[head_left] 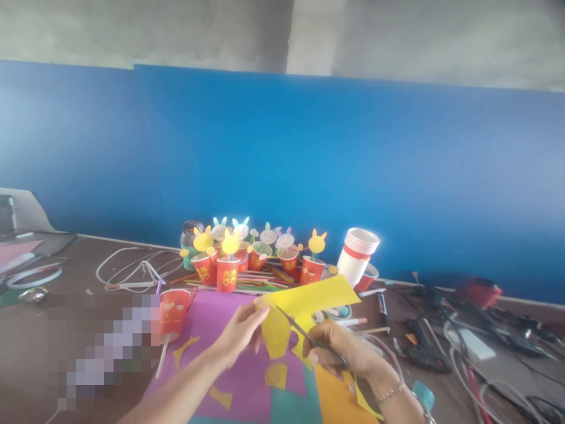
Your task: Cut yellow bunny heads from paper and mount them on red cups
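Observation:
My left hand (242, 331) pinches the left end of a sheet of yellow paper (314, 296). A flap of the paper with a faint round outline hangs beside those fingers. Scissors (304, 334) are gripped in my right hand (339, 348), their blades pointing up and left across the yellow paper. Underneath lie a purple sheet (216, 318), a teal sheet (295, 405) and an orange sheet (338, 400). A small yellow piece with a round outline (276, 376) and yellow scraps (220, 398) rest on the purple sheet.
Red paper cups (227, 275) with paper animal heads stand at the back, near coloured sticks (265, 277). A white cup stack (356, 253) leans right of them. Another red cup (172, 312) sits left. A glue gun (424, 347) and cables lie right. A blue partition (282, 159) rises behind.

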`<state>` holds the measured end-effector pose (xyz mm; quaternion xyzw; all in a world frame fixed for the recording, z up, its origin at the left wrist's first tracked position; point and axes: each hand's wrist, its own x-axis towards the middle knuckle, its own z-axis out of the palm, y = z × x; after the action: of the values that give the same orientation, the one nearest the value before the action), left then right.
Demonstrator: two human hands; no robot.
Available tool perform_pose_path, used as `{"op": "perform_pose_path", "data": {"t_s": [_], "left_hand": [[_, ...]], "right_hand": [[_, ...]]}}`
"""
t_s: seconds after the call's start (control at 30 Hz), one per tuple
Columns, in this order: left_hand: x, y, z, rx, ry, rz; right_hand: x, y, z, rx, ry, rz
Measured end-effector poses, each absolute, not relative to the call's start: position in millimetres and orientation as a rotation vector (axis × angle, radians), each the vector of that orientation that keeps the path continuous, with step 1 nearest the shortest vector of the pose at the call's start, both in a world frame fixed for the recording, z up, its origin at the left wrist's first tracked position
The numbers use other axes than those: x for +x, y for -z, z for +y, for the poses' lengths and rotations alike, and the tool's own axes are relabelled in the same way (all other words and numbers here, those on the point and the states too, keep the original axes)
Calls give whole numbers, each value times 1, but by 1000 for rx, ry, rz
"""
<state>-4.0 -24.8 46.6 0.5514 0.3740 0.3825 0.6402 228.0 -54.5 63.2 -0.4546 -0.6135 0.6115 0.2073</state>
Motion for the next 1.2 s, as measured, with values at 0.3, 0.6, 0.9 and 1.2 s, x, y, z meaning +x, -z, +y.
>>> {"op": "perform_pose_path", "data": {"t_s": [0.3,0.6,0.9,1.2], "left_hand": [[0,-43,-30,1301,-826,824],[0,-41,-28,1325,-838,833],[2,-41,-30,1312,-817,827],[4,-39,-30,1299,-814,818]], "right_hand": [[222,-56,-59,-1117,-1680,-1734],[210,-56,-64,-1057,-1663,-1703],[196,-54,-66,-1110,-1663,-1597],[192,-40,-63,-1145,-1660,-1546]]}}
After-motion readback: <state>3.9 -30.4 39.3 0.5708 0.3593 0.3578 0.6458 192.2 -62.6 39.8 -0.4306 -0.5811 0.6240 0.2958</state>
